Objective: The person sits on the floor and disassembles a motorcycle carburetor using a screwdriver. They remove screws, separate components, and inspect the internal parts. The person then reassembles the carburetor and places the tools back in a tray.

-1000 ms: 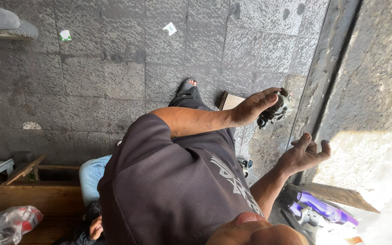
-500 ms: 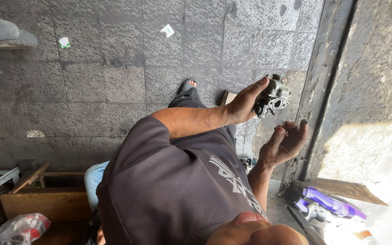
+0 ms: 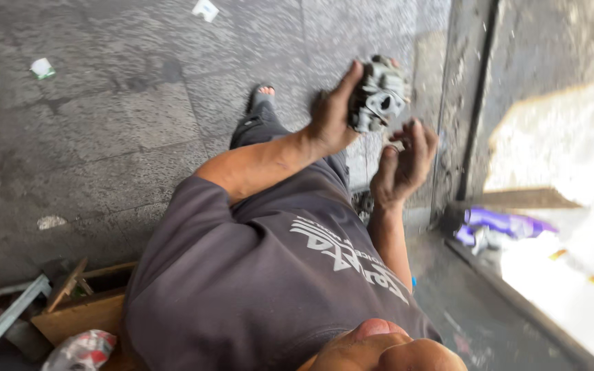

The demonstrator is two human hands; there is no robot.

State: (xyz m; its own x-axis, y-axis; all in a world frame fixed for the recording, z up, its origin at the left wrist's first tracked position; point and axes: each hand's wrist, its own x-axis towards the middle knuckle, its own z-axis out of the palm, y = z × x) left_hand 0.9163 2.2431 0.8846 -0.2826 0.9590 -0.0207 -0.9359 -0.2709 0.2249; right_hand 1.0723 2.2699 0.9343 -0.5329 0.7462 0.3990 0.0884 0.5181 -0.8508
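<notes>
A grey, blocky cast-metal engine part with round ports and bolt holes (image 3: 378, 96) was held raised in front of the body, above the grey stone-slab pavement (image 3: 104, 137) and close to the dark vertical door frame (image 3: 472, 103) on the right. It was gripped by the left hand (image 3: 331, 120), whose thumb was pressed against the near side of the part while the fingers were hidden behind it; the grasp appeared chosen so that the ported face was turned toward the eyes. The right hand (image 3: 403, 161) was kept just below and beside the part, palm up, fingers loosely curled and half open, with nothing clamped in it; whether its fingertips touched the metal could not be told because of motion blur. Such a cupped posture beneath suggested that the weight was being guarded or that the underside was about to be supported.

A sandalled foot (image 3: 262, 96) was planted on the slabs beyond the left forearm. Small white paper scraps (image 3: 205, 9) were scattered on the pavement well apart from the hands. A purple plastic object (image 3: 507, 223) lay low by the frame, and a wooden crate (image 3: 80, 309) with a crumpled patterned bag (image 3: 80, 350) sat at the lower left.
</notes>
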